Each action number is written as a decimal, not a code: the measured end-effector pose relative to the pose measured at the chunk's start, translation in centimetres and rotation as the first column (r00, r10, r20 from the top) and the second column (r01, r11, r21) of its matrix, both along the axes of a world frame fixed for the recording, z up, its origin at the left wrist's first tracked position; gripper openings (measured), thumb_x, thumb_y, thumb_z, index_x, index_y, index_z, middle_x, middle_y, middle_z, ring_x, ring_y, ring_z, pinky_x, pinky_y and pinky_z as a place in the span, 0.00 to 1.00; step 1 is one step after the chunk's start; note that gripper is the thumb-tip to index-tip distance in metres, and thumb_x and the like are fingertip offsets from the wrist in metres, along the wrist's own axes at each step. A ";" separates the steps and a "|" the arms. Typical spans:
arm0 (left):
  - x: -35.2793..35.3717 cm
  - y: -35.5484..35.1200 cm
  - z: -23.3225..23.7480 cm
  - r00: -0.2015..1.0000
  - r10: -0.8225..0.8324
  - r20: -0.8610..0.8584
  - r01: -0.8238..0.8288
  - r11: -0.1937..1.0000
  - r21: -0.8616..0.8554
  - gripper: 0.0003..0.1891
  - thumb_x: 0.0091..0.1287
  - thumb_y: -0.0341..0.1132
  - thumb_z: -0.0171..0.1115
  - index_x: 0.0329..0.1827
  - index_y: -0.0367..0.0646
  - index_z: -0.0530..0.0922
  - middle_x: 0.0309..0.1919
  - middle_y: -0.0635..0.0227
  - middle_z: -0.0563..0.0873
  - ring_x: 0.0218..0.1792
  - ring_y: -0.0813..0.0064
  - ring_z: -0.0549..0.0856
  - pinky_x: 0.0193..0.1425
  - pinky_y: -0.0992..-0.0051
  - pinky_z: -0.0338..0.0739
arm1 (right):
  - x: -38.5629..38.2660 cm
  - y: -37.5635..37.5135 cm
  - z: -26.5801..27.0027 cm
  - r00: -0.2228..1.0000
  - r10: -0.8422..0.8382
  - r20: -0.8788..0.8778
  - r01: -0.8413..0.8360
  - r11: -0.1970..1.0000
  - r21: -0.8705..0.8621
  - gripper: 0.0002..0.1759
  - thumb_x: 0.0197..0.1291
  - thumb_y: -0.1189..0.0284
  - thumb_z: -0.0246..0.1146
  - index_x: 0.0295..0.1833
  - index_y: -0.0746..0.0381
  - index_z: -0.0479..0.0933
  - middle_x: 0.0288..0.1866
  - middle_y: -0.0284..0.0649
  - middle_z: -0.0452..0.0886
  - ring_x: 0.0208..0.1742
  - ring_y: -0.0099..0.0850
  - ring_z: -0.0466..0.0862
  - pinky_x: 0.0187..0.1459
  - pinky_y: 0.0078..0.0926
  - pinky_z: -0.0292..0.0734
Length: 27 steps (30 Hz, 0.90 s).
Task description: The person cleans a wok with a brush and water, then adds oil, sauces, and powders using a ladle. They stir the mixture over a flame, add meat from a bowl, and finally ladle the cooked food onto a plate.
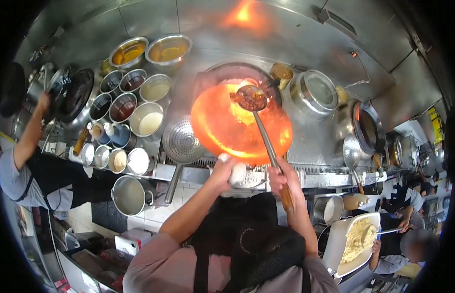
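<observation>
My left hand (224,172) is closed round a white cloth (238,174) at the near edge of a wok (213,124), which glows orange with flame. The fingers of my right hand (284,178) wrap round the wooden handle of a long metal ladle (264,136). The ladle's bowl, over the far part of the wok, holds dark reddish-brown food (252,98). A perforated strainer (182,141) lies just left of the wok.
Bowls of oil (169,49) and several sauce containers (123,107) stand at the left. A lidded steel pot (317,93) is right of the wok. One co-worker (39,171) is at the far left; another holds a white tub (339,263) at lower right.
</observation>
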<state>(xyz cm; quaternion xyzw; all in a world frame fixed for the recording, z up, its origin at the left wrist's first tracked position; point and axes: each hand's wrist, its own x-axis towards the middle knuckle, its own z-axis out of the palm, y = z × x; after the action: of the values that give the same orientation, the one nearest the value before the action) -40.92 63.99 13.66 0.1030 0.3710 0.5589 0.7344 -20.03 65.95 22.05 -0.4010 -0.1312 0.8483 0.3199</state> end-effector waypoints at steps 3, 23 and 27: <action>0.0 -0.3 1.6 0.995 -0.025 0.093 0.035 0.994 -0.105 0.09 0.71 0.31 0.54 0.50 0.39 0.75 0.42 0.56 0.87 0.39 0.66 0.88 0.43 0.63 0.86 | -0.1 -1.2 3.2 0.970 -0.082 0.227 0.062 0.993 0.098 0.13 0.75 0.57 0.52 0.42 0.54 0.69 0.21 0.25 0.67 0.11 0.12 0.61 0.10 0.14 0.57; -5.8 2.2 -13.1 0.629 0.274 -0.728 0.040 0.923 0.382 0.25 0.61 0.28 0.59 0.63 0.35 0.66 0.50 0.55 0.81 0.50 0.59 0.83 0.57 0.64 0.77 | 1.7 0.2 1.6 0.996 0.082 -0.026 -0.081 0.997 0.020 0.05 0.71 0.71 0.56 0.48 0.56 0.67 0.26 0.25 0.67 0.15 0.10 0.63 0.12 0.11 0.59; -4.3 3.4 -6.9 0.940 -0.019 -0.339 0.009 1.000 -0.029 0.10 0.62 0.28 0.59 0.46 0.40 0.75 0.38 0.61 0.84 0.33 0.67 0.86 0.34 0.65 0.84 | 0.7 -0.3 -0.5 0.990 0.085 0.115 -0.101 0.985 0.142 0.19 0.70 0.71 0.57 0.63 0.57 0.65 0.25 0.26 0.66 0.14 0.11 0.63 0.11 0.13 0.59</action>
<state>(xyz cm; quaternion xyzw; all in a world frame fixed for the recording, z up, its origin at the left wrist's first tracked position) -45.17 67.35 6.77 0.1905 0.4988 0.5225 0.6647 -19.36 65.66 21.53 -0.4149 -0.2294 0.8274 0.3010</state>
